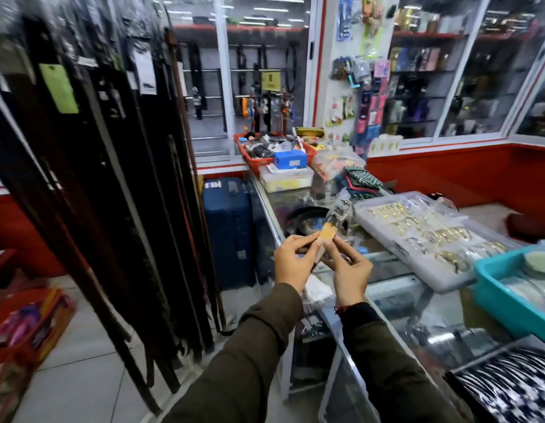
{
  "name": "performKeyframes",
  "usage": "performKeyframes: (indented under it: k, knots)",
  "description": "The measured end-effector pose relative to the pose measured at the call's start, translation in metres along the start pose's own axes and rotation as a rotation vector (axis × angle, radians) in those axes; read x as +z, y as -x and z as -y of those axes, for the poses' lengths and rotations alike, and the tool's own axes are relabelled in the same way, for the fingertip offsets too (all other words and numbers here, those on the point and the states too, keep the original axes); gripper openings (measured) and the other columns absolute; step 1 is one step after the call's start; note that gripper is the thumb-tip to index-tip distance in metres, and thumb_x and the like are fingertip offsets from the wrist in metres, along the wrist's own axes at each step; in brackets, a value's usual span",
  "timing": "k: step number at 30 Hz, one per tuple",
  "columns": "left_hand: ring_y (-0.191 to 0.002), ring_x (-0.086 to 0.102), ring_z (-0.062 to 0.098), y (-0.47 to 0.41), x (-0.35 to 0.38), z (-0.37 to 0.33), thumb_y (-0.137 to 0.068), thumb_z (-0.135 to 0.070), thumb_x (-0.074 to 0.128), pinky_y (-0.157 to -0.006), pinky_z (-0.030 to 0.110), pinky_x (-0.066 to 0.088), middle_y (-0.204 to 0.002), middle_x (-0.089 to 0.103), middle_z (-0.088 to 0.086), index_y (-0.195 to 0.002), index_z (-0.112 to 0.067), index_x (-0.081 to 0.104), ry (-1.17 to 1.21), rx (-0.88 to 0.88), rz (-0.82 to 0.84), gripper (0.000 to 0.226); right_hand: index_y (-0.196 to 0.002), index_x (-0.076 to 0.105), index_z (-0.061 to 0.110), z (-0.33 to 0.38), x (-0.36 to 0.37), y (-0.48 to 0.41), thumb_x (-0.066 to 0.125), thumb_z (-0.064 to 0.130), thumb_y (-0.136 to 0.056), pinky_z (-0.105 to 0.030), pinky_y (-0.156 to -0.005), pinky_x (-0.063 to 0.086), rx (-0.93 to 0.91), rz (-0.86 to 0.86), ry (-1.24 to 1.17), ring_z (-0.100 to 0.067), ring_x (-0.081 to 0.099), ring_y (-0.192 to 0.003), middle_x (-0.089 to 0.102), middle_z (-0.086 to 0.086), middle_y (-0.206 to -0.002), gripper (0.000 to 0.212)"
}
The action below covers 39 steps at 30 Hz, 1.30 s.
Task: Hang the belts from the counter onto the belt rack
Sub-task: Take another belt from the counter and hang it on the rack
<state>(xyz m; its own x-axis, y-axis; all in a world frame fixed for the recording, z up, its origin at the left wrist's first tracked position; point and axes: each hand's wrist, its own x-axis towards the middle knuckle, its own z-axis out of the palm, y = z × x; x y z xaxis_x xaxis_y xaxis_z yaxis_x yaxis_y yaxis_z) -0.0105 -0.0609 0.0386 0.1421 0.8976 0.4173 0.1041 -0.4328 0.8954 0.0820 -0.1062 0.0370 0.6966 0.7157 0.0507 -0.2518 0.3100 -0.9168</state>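
My left hand (295,257) and my right hand (347,270) both pinch the top of a belt in a clear plastic sleeve (330,230) with a yellow label, held up over the edge of the glass counter (384,264). The sleeved belt trails down between my hands toward the counter edge. A dark coiled belt (304,221) lies on the counter just behind it. The belt rack (106,166) stands to the left, full of long dark hanging belts, about an arm's width from my hands.
On the counter sit a white tray of gold bangles (423,236), a teal bin (509,288), a red basket (274,151) and a clear box. A blue suitcase (228,227) stands on the floor between rack and counter. Cartons lie at lower left.
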Motion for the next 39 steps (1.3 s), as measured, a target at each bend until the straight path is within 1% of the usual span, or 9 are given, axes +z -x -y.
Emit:
performKeyframes:
  k: [8,11,15,19,22,25,29,36,39]
  knots:
    - [-0.103,0.064,0.005,-0.009,-0.078,-0.016,-0.089,-0.020,0.075,-0.084,0.013,0.053,-0.111,0.064,-0.007,-0.112,-0.013,0.078,-0.001,0.016,-0.299,0.024,-0.110,0.077,0.011,0.003,0.077,0.020,0.080,0.019,-0.079,-0.034,-0.083,0.059,-0.160,0.287,0.086,-0.021,0.075,-0.092,0.080,-0.002,-0.097,0.032]
    - [-0.097,0.071,-0.003,-0.014,-0.110,-0.027,-0.088,-0.018,0.076,-0.089,0.020,0.058,-0.106,0.077,-0.002,-0.114,-0.011,0.077,0.102,-0.031,-0.306,0.026,-0.107,0.078,0.019,0.009,0.108,0.029,0.079,0.019,-0.082,-0.026,-0.083,0.057,-0.181,0.390,0.072,-0.014,0.074,-0.098,0.079,0.003,-0.100,0.026]
    - [-0.089,0.069,-0.014,-0.027,-0.154,-0.044,-0.088,-0.015,0.076,-0.081,0.007,0.054,-0.100,0.076,-0.006,-0.115,-0.009,0.076,0.143,-0.017,-0.379,0.028,-0.104,0.075,0.033,0.024,0.152,0.046,0.072,0.014,-0.087,-0.012,-0.079,0.053,-0.196,0.556,0.038,0.002,0.071,-0.096,0.078,0.019,-0.095,0.026]
    - [-0.093,0.072,-0.006,-0.036,-0.196,-0.059,-0.087,-0.016,0.077,-0.086,0.016,0.056,-0.105,0.077,-0.001,-0.117,-0.009,0.075,0.144,0.020,-0.470,0.031,-0.120,0.071,0.013,0.038,0.196,0.060,0.068,0.009,-0.090,-0.021,-0.089,0.056,-0.234,0.664,-0.010,-0.002,0.071,-0.101,0.076,0.010,-0.105,0.030]
    - [-0.098,0.075,0.010,-0.043,-0.228,-0.074,-0.087,-0.018,0.078,-0.088,0.034,0.062,-0.104,0.079,0.003,-0.114,-0.010,0.077,0.183,0.059,-0.513,0.029,-0.119,0.072,0.017,0.052,0.231,0.072,0.066,0.009,-0.092,-0.023,-0.091,0.056,-0.252,0.763,-0.069,-0.006,0.071,-0.107,0.076,0.007,-0.109,0.029]
    - [-0.098,0.076,0.009,-0.052,-0.262,-0.100,-0.086,-0.018,0.078,-0.086,0.030,0.061,-0.101,0.080,-0.001,-0.112,-0.011,0.078,0.183,0.154,-0.593,0.027,-0.118,0.073,0.020,0.072,0.271,0.087,0.067,0.013,-0.092,-0.023,-0.089,0.055,-0.299,0.855,-0.110,-0.007,0.071,-0.107,0.077,0.007,-0.108,0.028]
    - [-0.103,0.075,0.013,-0.064,-0.309,-0.144,-0.087,-0.017,0.077,-0.092,0.036,0.059,-0.104,0.079,0.000,-0.111,-0.011,0.077,0.195,0.243,-0.665,0.025,-0.119,0.072,0.013,0.105,0.324,0.110,0.069,0.012,-0.090,-0.039,-0.094,0.056,-0.317,0.924,-0.190,-0.021,0.071,-0.107,0.076,-0.009,-0.110,0.030]
    - [-0.112,0.071,0.027,-0.077,-0.384,-0.208,-0.088,-0.015,0.075,-0.101,0.050,0.055,-0.111,0.077,0.012,-0.115,-0.005,0.075,0.133,0.294,-0.743,0.029,-0.119,0.070,0.006,0.159,0.394,0.145,0.069,0.004,-0.088,-0.023,-0.065,0.060,-0.272,1.097,-0.254,-0.005,0.075,-0.080,0.076,-0.011,-0.094,0.030]
    - [-0.113,0.070,0.031,-0.081,-0.406,-0.226,-0.090,-0.013,0.073,-0.098,0.046,0.058,-0.114,0.075,0.017,-0.118,-0.002,0.072,0.140,0.243,-0.731,0.031,-0.117,0.070,0.002,0.172,0.412,0.155,0.069,0.001,-0.087,-0.027,-0.063,0.062,-0.279,1.101,-0.227,-0.011,0.075,-0.077,0.077,-0.012,-0.092,0.030]
